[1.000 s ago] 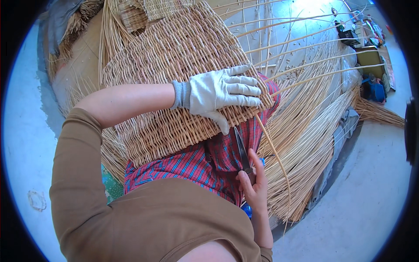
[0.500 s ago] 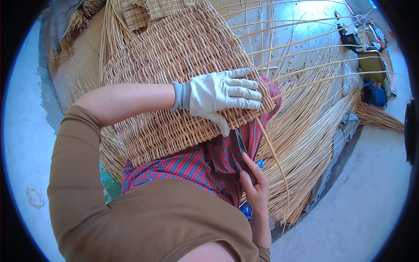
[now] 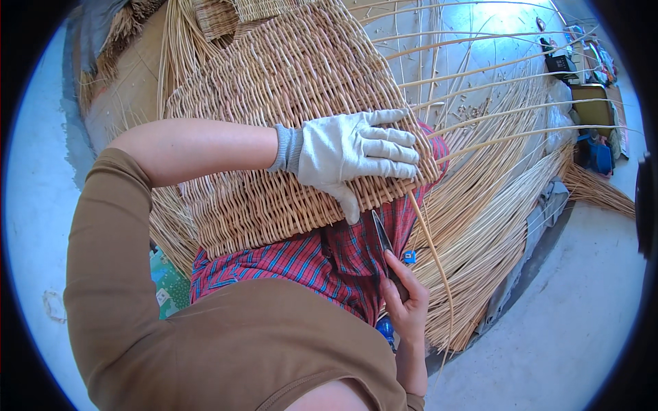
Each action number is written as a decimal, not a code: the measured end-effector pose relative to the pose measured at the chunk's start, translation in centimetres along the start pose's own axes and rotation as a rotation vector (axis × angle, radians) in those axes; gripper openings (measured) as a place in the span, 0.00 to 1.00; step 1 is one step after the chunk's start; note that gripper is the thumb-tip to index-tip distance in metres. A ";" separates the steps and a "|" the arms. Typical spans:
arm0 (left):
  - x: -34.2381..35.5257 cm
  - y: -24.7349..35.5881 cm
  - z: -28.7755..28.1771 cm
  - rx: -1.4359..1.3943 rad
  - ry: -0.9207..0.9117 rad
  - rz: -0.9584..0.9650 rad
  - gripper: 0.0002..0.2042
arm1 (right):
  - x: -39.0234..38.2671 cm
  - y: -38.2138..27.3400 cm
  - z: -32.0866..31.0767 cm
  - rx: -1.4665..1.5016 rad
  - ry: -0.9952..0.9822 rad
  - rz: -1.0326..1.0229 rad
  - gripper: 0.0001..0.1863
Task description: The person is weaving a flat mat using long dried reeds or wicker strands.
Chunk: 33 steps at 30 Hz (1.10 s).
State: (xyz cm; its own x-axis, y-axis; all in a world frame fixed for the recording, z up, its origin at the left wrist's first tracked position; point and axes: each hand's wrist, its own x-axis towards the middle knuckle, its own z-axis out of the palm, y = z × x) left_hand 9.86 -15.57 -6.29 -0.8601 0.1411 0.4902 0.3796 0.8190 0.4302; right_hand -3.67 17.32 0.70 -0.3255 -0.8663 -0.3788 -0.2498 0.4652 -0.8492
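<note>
- Compared with the earlier frames, very little had moved: the left hand [image 3: 356,154] stayed flat on the woven basket panel [image 3: 288,116], and the right hand [image 3: 406,305] rose only slightly, bringing its tool nearer to the panel's lower edge.
- The left hand wore a white glove and lay open, fingers spread, pressing on the panel near its lower right corner; it gripped nothing.
- The right hand was bare and closed around a dark pointed blade [image 3: 381,233], whose tip pointed up toward the panel's lower edge, just below the gloved thumb.
- The panel rested on the person's lap, over a red checked cloth [image 3: 315,264].
- A loose willow rod [image 3: 432,253] hung down from the lower right corner of the panel, just beside the blade.
- Many long willow rods [image 3: 507,205] lay spread on the floor [image 3: 569,342] to the right.
- To do this step well, I judged that the open hand should keep firm pressure so the panel did not shift, the blade should meet the rod close to the weave, and the thumb should stay away from the tip.
</note>
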 end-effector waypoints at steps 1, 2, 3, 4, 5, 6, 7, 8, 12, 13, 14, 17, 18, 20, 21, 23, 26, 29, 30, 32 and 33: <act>0.0 0.1 -0.1 -0.006 -0.018 -0.006 0.58 | -0.1 -0.2 0.1 -0.022 0.011 -0.056 0.25; 0.0 0.1 -0.1 -0.009 -0.017 -0.007 0.58 | -0.2 -0.5 0.2 -0.023 0.010 -0.053 0.25; 0.0 0.1 -0.1 -0.003 -0.031 -0.008 0.60 | -0.4 -0.8 0.3 -0.028 -0.003 0.001 0.25; 0.0 0.0 -0.1 0.003 -0.044 -0.006 0.62 | -0.5 -1.0 0.4 -0.034 -0.015 0.054 0.24; 0.1 0.0 -0.1 0.001 -0.043 -0.005 0.62 | -0.5 -0.9 0.7 -0.035 -0.014 0.056 0.24; 0.1 -0.1 -0.1 0.006 -0.052 0.004 0.63 | -0.5 -0.6 1.1 -0.041 0.019 0.013 0.24; 0.2 -0.1 -0.2 0.013 -0.061 0.013 0.64 | -0.4 -0.2 1.5 -0.047 0.050 -0.032 0.24; 0.3 0.0 -0.4 0.012 -0.061 0.014 0.64 | -0.6 0.4 2.1 -0.047 0.052 -0.031 0.24; 0.1 0.3 -0.5 -0.002 -0.088 -0.005 0.65 | -1.1 1.5 5.8 -0.083 0.270 -0.085 0.25; 0.4 0.3 -0.3 0.011 -0.082 -0.011 0.66 | -1.2 1.4 6.7 -0.138 0.370 -0.132 0.25; 0.5 0.3 -0.1 0.005 -0.082 -0.005 0.66 | -1.2 1.5 7.5 -0.148 0.427 -0.127 0.26; 0.5 0.5 -0.1 0.045 -0.114 -0.045 0.65 | -0.6 1.2 8.2 -0.162 0.488 -0.107 0.26; 0.5 0.5 -0.1 0.084 -0.137 -0.071 0.65 | -0.3 1.0 8.4 -0.159 0.487 -0.103 0.26; 0.7 0.5 -0.3 0.124 -0.158 -0.086 0.64 | 0.7 0.6 8.6 -0.168 0.476 -0.129 0.27; 0.7 0.5 -0.5 0.127 -0.163 -0.111 0.63 | 1.0 0.5 8.4 -0.180 0.474 -0.142 0.27; 0.9 0.3 -0.5 0.124 -0.157 -0.134 0.63 | 1.6 0.5 8.2 -0.206 0.473 -0.166 0.28; 0.9 0.2 -0.8 0.096 -0.163 -0.163 0.62 | 2.2 0.7 5.7 -0.338 0.332 -0.249 0.30; 0.8 0.0 -0.8 0.029 -0.160 -0.160 0.61 | 3.5 1.5 2.2 -0.409 0.207 -0.328 0.30; 0.8 -0.1 -0.7 -0.001 -0.150 -0.167 0.61 | 3.4 1.1 1.1 -0.443 0.129 -0.285 0.28; 0.6 -0.1 -0.5 -0.030 -0.156 -0.182 0.61 | 4.1 1.1 -0.3 -0.179 0.024 -0.176 0.27; 0.7 -0.2 -0.7 -0.042 -0.163 -0.184 0.61 | 4.3 0.7 -1.3 0.015 -0.074 -0.012 0.26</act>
State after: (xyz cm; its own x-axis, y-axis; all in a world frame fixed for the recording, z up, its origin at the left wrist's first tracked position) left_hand 9.36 -16.05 -5.51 -0.9584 0.0823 0.2732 0.2222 0.8160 0.5337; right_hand -6.43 14.18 -0.98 -0.2544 -0.8830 -0.3945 -0.2396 0.4527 -0.8589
